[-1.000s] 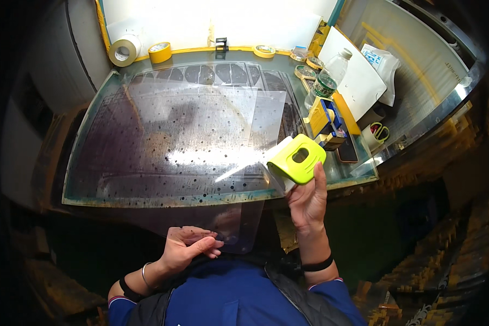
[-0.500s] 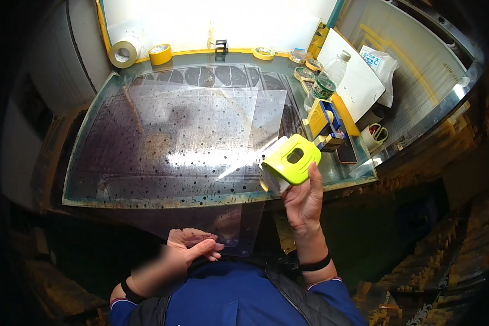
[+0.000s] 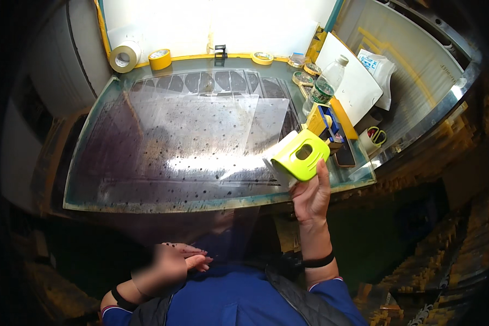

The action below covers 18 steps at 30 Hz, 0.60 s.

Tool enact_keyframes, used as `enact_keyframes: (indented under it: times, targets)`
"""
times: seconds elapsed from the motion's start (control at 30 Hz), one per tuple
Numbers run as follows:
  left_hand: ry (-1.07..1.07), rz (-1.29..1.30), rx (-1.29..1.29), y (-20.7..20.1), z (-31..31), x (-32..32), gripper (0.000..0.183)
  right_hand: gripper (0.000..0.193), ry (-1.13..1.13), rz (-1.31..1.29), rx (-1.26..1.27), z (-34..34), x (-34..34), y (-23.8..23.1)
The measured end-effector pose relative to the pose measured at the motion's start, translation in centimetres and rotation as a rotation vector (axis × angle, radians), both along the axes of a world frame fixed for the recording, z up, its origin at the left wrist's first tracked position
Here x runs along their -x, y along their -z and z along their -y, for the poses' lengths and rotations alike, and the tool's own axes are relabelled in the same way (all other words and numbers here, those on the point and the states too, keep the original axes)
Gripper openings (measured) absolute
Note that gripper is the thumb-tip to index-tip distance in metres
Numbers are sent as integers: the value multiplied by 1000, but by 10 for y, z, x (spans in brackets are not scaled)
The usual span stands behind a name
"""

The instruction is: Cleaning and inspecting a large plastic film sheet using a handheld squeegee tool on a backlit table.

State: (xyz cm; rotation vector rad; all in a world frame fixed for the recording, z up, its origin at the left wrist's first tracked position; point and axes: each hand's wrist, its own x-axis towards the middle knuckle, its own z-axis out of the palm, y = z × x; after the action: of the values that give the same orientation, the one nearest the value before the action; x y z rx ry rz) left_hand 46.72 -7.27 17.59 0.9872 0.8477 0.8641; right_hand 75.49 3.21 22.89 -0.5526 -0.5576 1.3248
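My right hand (image 3: 311,196) is raised at the near right corner of the glass table (image 3: 92,204), fingers closed around a yellow-green squeegee (image 3: 299,158) with a slotted handle. The tool sits above my palm, held up over the table's edge with its white blade end pointing left toward the clear film sheet (image 3: 201,136) spread across the glass. I cannot tell whether the blade touches the film.

My left hand (image 3: 171,261) is low, close against my blue shirt (image 3: 228,299), well apart from the squeegee. Its fingers lie stretched out flat against a hanging flap of clear film below the table edge; the hand is blurred, so I cannot tell whether it pinches the flap.

Beyond the squeegee stand a plastic water bottle (image 3: 326,87) and a yellow-and-blue box (image 3: 326,122). Tape rolls (image 3: 124,56) sit at the far edge.
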Motion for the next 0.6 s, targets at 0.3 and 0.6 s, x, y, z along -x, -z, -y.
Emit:
enact_keyframes:
  times: [0.3,0.6]
  targets:
    - [98,-281,-392,14,23,30,11,53,-1,33,-31,-25,-5,-15]
    - [62,-319,-453,31,38,44,11,62,83,-51,-3,-48,-5,-32]
